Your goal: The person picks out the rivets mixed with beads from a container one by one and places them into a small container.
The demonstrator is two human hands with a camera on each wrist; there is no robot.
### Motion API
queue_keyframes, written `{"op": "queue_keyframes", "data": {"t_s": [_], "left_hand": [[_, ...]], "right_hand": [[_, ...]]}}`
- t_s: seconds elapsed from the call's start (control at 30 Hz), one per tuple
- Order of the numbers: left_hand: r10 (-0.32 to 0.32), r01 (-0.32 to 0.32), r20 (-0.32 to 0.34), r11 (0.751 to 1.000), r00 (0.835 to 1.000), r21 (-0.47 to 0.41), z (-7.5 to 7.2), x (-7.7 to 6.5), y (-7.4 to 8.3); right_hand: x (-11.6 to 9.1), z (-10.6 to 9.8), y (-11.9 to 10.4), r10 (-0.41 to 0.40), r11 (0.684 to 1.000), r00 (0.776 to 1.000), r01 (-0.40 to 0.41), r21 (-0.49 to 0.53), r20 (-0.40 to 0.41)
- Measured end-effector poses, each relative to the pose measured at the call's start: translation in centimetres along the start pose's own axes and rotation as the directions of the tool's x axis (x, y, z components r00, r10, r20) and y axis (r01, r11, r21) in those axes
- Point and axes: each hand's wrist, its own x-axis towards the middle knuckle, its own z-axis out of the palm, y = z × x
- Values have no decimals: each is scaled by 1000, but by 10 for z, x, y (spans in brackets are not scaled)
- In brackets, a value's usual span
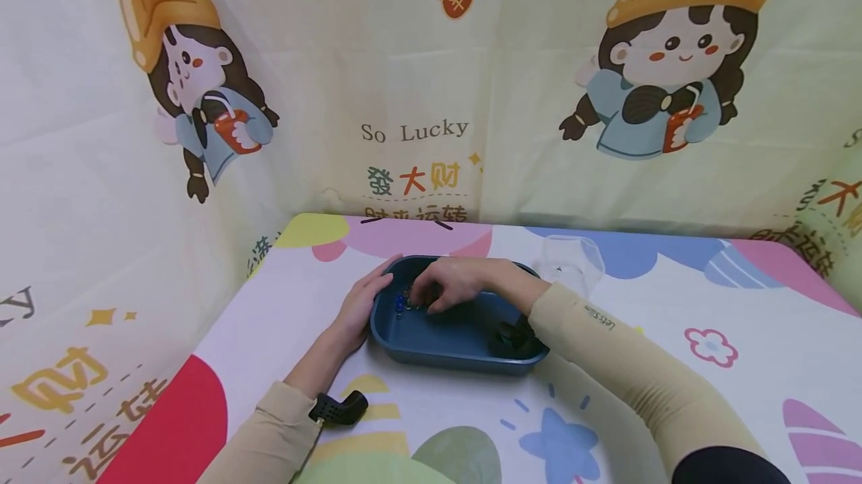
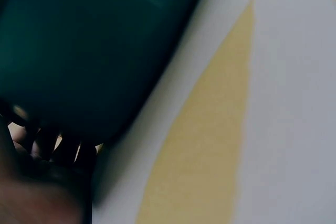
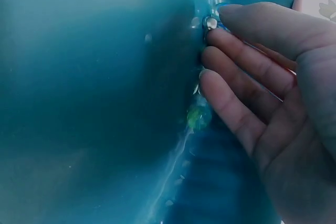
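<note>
Currently steadying a dark blue, round-cornered rectangular plastic tray (image 1: 438,342) with the left hand (image 1: 355,310), laying fairly straight fingers along the outside of its left end and keeping the thumb at the rim. Reaching into the same tray from the right with the right hand (image 1: 459,282), with bent fingers and with the thumb brought close to the index fingertip. Cannot tell whether pinching or merely touching a small shiny silver-coloured piece (image 3: 211,23) right at those tips. Can make out a small round green-and-clear bead (image 3: 198,117) just below the lower fingertips in the right wrist view, and a cluster of small shiny blue pieces (image 1: 400,303) on the tray floor near its left end, just left of the right hand, too tiny to count. Wearing beige sleeves (image 1: 626,349) on both arms and a black wrist device (image 1: 342,409) on the left wrist. Working on a white table cover (image 1: 485,394) printed with coloured shapes, with a clear faceted plastic container (image 1: 572,263) just beyond the tray's right part.
</note>
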Motion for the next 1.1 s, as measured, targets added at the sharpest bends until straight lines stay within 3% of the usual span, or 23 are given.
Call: {"op": "queue_keyframes", "data": {"t_s": [0.53, 0.87, 1.1], "left_hand": [[-4, 4, -1, 1000, 1000, -3, -1, 1, -1], [-10, 10, -1, 1000, 1000, 7, 2, 2, -1], [-7, 7, -4, 1000, 1000, 6, 1, 1, -1]], "right_hand": [[3, 2, -1, -35, 997, 998, 38, -61, 50], [0, 3, 0, 30, 999, 997, -29, -19, 66], [0, 3, -2, 29, 999, 997, -28, -20, 78]]}}
